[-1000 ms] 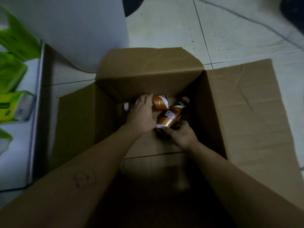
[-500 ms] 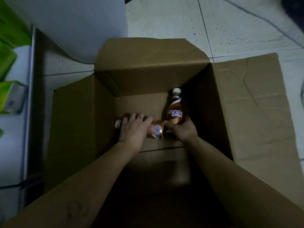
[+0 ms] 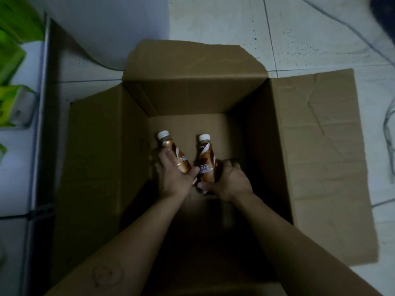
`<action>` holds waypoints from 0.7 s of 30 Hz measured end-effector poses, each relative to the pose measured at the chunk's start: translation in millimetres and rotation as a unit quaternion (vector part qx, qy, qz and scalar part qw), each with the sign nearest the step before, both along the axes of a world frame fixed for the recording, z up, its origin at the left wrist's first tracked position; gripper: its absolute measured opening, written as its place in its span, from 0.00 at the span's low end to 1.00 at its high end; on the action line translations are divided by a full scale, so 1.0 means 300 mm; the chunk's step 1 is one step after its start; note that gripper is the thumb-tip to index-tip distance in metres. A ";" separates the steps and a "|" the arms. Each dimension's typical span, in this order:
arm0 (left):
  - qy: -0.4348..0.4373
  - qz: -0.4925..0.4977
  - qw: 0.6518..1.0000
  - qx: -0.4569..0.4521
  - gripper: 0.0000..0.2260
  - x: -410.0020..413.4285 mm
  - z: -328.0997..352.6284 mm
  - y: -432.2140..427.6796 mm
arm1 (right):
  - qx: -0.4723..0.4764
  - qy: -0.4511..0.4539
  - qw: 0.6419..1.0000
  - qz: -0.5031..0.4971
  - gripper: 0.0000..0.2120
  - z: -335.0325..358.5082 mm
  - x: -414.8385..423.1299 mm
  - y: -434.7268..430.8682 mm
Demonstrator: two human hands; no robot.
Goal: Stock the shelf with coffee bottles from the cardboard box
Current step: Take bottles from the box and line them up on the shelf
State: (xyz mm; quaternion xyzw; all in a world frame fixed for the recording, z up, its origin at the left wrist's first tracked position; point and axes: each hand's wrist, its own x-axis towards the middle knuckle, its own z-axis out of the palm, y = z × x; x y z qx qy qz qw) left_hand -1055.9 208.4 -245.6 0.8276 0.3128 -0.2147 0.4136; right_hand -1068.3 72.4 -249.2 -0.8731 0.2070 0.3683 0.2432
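An open cardboard box (image 3: 316, 133) stands on the tiled floor with its flaps spread out. Both my arms reach down into it. My left hand (image 3: 175, 178) grips one brown coffee bottle (image 3: 180, 160) with a white cap, tilted with the cap pointing away from me. My right hand (image 3: 228, 182) grips a second brown coffee bottle (image 3: 206, 163), also cap away, right beside the first. The two bottles are held side by side above the box bottom. No other bottles show in the box.
A white shelf edge (image 3: 40, 116) runs along the left with green packages (image 3: 15, 105) on it. A white rounded object (image 3: 102, 28) sits behind the box. A thin cable (image 3: 388, 133) lies on the floor tiles at the right.
My left hand turned its bottle from lying sideways to cap pointing away and raised it. The right hand's bottle also came up, and both hands drew nearer to me.
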 end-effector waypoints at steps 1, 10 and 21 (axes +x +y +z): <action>0.004 0.052 0.999 -0.012 0.43 -0.001 -0.019 0.000 | 0.006 0.001 1.000 -0.007 0.45 -0.006 -0.003 0.008; 0.116 0.191 0.967 -0.126 0.27 -0.001 -0.013 0.061 | 0.220 -0.013 0.944 -0.248 0.24 -0.057 0.004 0.005; 0.061 0.072 0.970 -0.224 0.24 -0.054 0.445 0.199 | 0.372 -0.027 0.896 -0.240 0.31 0.273 -0.004 0.057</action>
